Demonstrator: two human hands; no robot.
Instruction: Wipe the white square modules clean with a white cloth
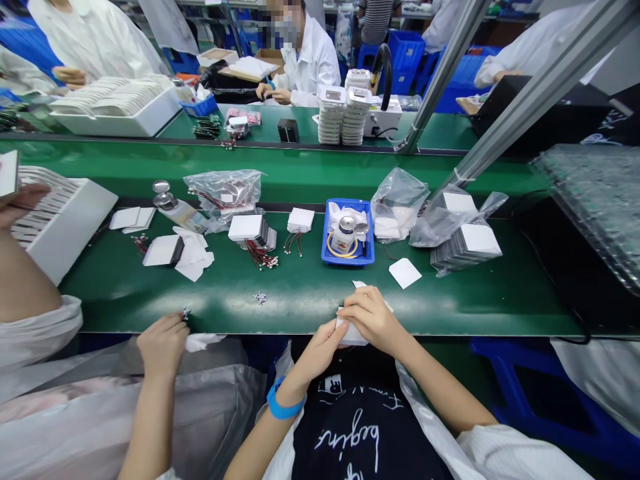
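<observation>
At the near edge of the green table (pixel 310 300), both my hands close on a small white flat piece (pixel 350 335). My left hand (pixel 320 348), with a blue band on its wrist, pinches the piece from below left. From above, my right hand (pixel 373 317) covers it with curled fingers. Most of the piece is hidden under my fingers. Just beyond my hands, a loose white square (pixel 405 273) lies on the table.
A blue tray (pixel 349 260) holds a small bottle and wire coil. Stacks of white squares with red wires (pixel 255 233), plastic bags (pixel 397 200) and a white box (pixel 65 223) lie about. A co-worker's hand (pixel 163 341) rests at the left edge. Other people work across the belt.
</observation>
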